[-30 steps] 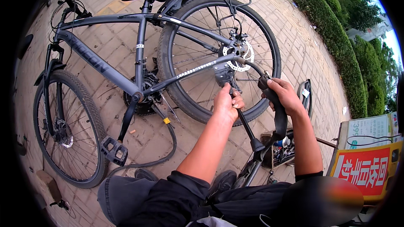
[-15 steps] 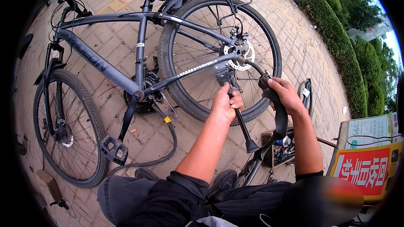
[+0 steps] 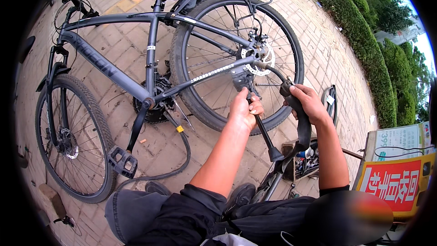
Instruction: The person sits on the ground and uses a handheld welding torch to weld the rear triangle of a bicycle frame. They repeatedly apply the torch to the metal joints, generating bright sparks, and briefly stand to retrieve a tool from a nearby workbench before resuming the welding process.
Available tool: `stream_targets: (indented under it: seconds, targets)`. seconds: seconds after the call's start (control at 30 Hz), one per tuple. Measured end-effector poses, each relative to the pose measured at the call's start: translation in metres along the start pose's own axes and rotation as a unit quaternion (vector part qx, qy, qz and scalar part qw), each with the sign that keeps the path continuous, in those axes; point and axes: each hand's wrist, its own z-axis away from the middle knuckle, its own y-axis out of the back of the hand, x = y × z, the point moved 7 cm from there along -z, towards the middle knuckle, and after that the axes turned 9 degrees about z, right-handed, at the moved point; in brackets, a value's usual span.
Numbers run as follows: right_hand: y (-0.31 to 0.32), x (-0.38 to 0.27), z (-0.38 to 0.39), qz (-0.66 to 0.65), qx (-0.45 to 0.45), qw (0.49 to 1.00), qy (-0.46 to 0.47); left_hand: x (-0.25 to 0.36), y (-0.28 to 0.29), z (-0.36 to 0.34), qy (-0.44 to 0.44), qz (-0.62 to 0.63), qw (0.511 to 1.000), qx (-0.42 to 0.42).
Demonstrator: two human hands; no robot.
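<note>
A grey bicycle (image 3: 109, 66) stands before me. Below its rear hub, my left hand (image 3: 246, 109) is closed around the kickstand (image 3: 266, 137), whose flared black foot points down toward me. To the right, my right hand (image 3: 306, 102) grips a flat black rubber inner tube (image 3: 302, 132) with a small metal valve at its top. A short dark hose (image 3: 274, 70) runs from beside the rear hub to that hand; how it joins is hidden by my fingers. The rear wheel (image 3: 218, 118) is behind both hands.
A box of tools (image 3: 300, 166) sits below my right forearm. Another hose with a yellow band (image 3: 180, 129) curves across the brick paving. A coiled black tube (image 3: 331, 105) lies right of the wheel. A red and yellow sign (image 3: 389, 182) and a hedge (image 3: 364, 41) border the right.
The kickstand's foot has shifted slightly right and upward, with my left hand still around it. My right hand holds the inner tube in nearly the same place.
</note>
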Motion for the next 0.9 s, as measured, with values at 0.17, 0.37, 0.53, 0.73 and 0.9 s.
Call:
stream_targets:
  seconds: [0.17,0.37,0.53,0.73,0.9]
  targets:
    - [-0.001,-0.003,0.001,0.000,0.001,1.000,0.004,0.000,-0.005,0.001,-0.040,-0.024,0.998,0.043]
    - [-0.001,-0.003,0.003,-0.003,0.003,1.000,0.003,-0.002,-0.011,0.002,-0.065,-0.020,0.996,0.063]
    - [0.001,0.000,0.003,-0.008,0.003,1.000,0.007,-0.003,-0.010,-0.002,-0.017,0.024,0.999,0.028]
    - [0.001,0.000,0.004,-0.009,0.005,1.000,0.008,0.000,-0.008,-0.004,0.012,0.042,0.999,0.008]
    - [0.004,0.002,0.005,-0.010,0.008,1.000,0.009,-0.002,-0.014,-0.001,0.026,0.055,0.998,-0.001]
